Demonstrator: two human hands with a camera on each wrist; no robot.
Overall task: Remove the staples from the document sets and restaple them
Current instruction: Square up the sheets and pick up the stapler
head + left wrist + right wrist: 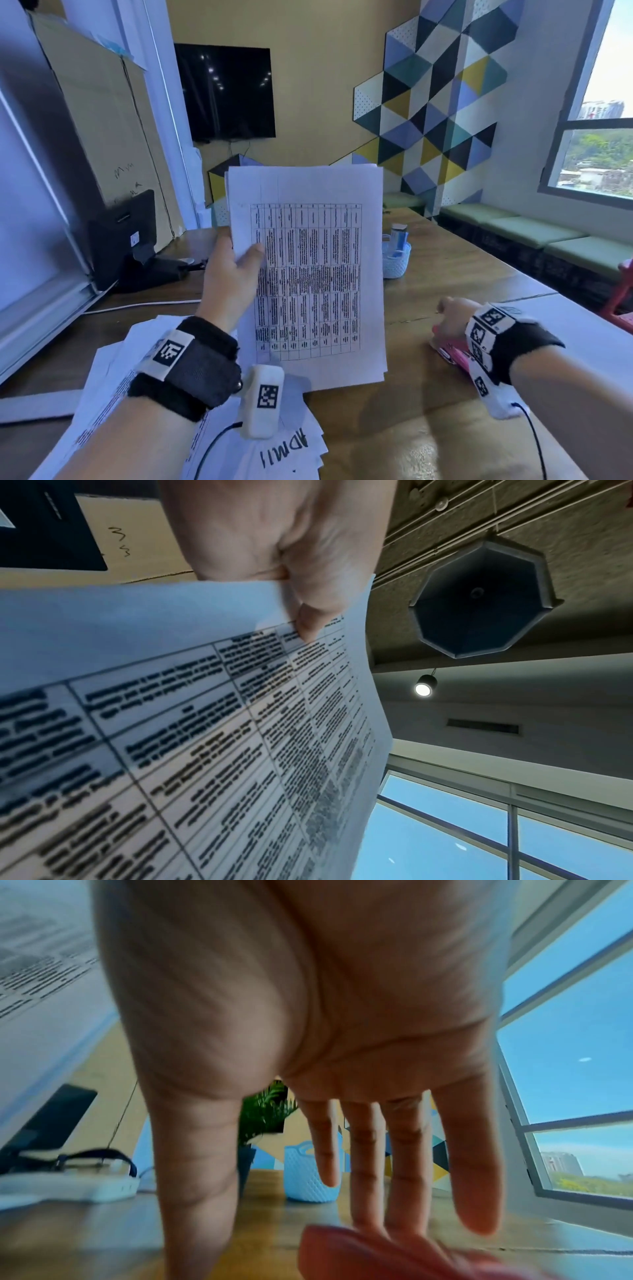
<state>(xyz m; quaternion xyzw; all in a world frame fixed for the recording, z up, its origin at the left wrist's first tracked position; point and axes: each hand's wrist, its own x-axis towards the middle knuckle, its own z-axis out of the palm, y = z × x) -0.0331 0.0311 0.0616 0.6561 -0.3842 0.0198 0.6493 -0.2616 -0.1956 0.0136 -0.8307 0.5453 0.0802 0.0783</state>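
Note:
My left hand [236, 263] holds a set of white printed pages [308, 274] upright above the table, pinching its left edge between thumb and fingers. The left wrist view shows the thumb [308, 620] pressed on the table-printed sheet [205, 737]. My right hand [452, 318] hovers low over a pink stapler [452, 354] lying on the wooden table at the right. In the right wrist view the fingers [363, 1164] are straight and spread, their tips at the stapler's pink top [359, 1256]; nothing is gripped.
A loose pile of papers [113, 394] lies on the table's near left. A small white basket [397, 260] with blue items stands behind the held pages. A black device [130, 240] and a cable sit at the left; green benches [531, 233] line the right wall.

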